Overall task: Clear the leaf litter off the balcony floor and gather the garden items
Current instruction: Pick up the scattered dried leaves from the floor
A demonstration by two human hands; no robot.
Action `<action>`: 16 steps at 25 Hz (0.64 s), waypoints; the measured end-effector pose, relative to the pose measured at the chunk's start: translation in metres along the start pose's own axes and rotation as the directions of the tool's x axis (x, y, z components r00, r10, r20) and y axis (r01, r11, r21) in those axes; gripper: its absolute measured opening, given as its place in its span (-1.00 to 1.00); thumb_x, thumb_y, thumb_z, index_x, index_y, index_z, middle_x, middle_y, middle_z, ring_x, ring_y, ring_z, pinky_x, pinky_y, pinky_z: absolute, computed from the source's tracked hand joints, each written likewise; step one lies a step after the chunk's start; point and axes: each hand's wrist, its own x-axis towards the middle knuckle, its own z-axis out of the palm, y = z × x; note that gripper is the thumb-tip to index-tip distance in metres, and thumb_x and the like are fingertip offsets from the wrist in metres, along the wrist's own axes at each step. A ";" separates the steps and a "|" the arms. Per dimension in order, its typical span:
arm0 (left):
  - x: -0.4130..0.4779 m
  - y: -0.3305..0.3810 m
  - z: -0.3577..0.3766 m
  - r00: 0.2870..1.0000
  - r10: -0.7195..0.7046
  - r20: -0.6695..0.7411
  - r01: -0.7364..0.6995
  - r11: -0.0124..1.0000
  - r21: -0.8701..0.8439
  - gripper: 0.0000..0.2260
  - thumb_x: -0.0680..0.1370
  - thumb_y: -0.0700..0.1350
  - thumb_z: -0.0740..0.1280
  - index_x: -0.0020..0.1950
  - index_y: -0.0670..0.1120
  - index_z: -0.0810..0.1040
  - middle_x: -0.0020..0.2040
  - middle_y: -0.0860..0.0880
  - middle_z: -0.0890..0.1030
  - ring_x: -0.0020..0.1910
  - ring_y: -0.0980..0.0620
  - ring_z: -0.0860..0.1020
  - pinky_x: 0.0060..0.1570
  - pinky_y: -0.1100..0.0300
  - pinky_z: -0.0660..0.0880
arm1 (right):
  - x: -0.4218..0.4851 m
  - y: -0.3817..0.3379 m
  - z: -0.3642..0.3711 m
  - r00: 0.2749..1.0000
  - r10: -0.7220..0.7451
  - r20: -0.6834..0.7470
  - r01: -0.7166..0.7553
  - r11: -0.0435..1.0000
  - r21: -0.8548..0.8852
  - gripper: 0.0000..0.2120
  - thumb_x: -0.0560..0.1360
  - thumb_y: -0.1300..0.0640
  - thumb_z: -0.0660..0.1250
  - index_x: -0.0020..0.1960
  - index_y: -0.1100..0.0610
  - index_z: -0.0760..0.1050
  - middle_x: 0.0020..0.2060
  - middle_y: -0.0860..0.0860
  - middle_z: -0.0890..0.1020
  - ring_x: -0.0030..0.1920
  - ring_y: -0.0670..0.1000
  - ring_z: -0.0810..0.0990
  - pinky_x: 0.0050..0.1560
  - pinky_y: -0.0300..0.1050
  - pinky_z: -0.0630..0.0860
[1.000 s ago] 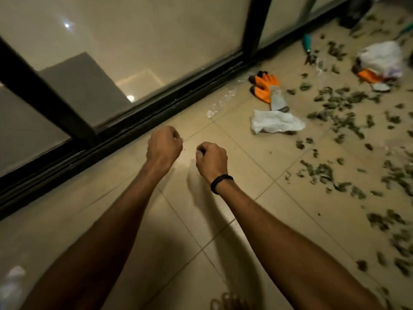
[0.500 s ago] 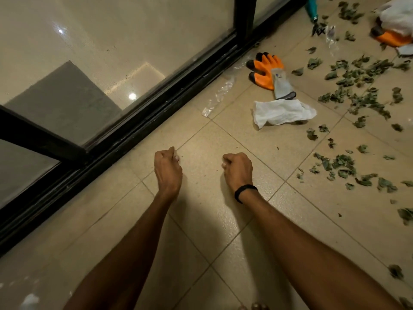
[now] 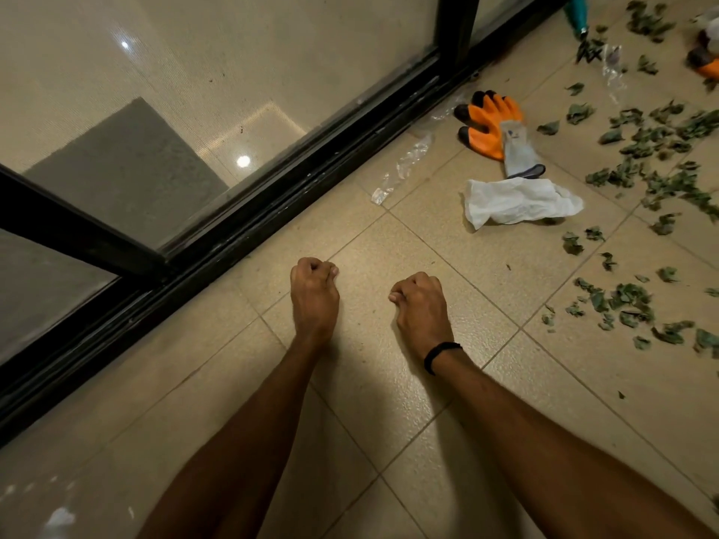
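Note:
My left hand (image 3: 314, 295) and my right hand (image 3: 422, 309) hang side by side over bare beige tile, both curled into fists with nothing in them. A black band circles my right wrist. Dry green leaf litter (image 3: 626, 301) lies scattered over the floor to the right and far right. An orange and grey garden glove (image 3: 496, 128) lies beyond my right hand, with a crumpled white cloth (image 3: 517, 202) just in front of it. A teal-handled garden tool (image 3: 577, 13) lies at the top right. A second orange item (image 3: 706, 62) shows at the right edge.
A black sliding-door track (image 3: 272, 212) with glass panels runs diagonally along the left. Clear plastic scraps (image 3: 402, 169) lie beside the track, and another scrap (image 3: 612, 66) lies near the tool. White specks mark the floor at the bottom left (image 3: 58, 517).
The view has tilted down and moved forward, so the glove, cloth and leaves sit higher and closer. Both fists have stayed curled and empty, drifting slightly lower in view.

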 end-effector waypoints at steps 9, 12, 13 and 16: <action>0.000 0.034 0.004 0.999 -0.015 0.050 0.017 0.999 -0.045 -0.87 0.64 -0.22 0.15 0.02 -0.07 0.47 -0.08 -0.01 0.50 -0.09 0.03 0.46 -0.12 0.14 0.44 | 0.048 0.017 -0.017 0.953 0.264 -0.145 -0.260 0.964 0.048 -0.88 0.57 0.17 0.29 0.06 0.18 0.54 0.03 0.16 0.50 0.06 0.14 0.48 0.05 -0.07 0.44; -0.002 0.058 0.012 0.996 0.033 0.082 -0.024 0.993 -0.112 -0.89 0.64 -0.24 0.17 0.01 -0.07 0.46 -0.10 0.00 0.52 -0.14 0.06 0.47 -0.16 0.15 0.45 | 0.050 0.018 -0.017 0.951 0.279 -0.135 -0.280 0.960 0.010 -0.90 0.60 0.24 0.26 0.02 0.20 0.55 0.02 0.14 0.50 0.08 0.09 0.47 0.03 -0.21 0.41; -0.002 0.068 0.017 0.994 0.047 0.102 -0.033 0.990 -0.134 -0.90 0.64 -0.23 0.19 0.02 -0.08 0.47 -0.09 0.01 0.53 -0.13 0.06 0.48 -0.16 0.15 0.45 | 0.049 0.018 -0.019 0.948 0.283 -0.148 -0.286 0.958 0.002 -0.89 0.60 0.26 0.23 0.01 0.20 0.54 0.02 0.13 0.51 0.08 0.08 0.47 0.04 -0.22 0.41; -0.003 0.099 0.034 0.975 0.085 0.204 -0.043 0.979 -0.198 -0.92 0.64 -0.22 0.21 0.08 -0.11 0.48 -0.05 0.01 0.56 -0.09 0.06 0.52 -0.11 0.10 0.50 | 0.041 0.023 -0.034 0.899 0.377 -0.222 -0.356 0.926 0.127 -0.88 0.57 0.33 0.19 0.00 0.21 0.49 -0.02 0.14 0.52 0.03 0.10 0.48 0.04 -0.11 0.44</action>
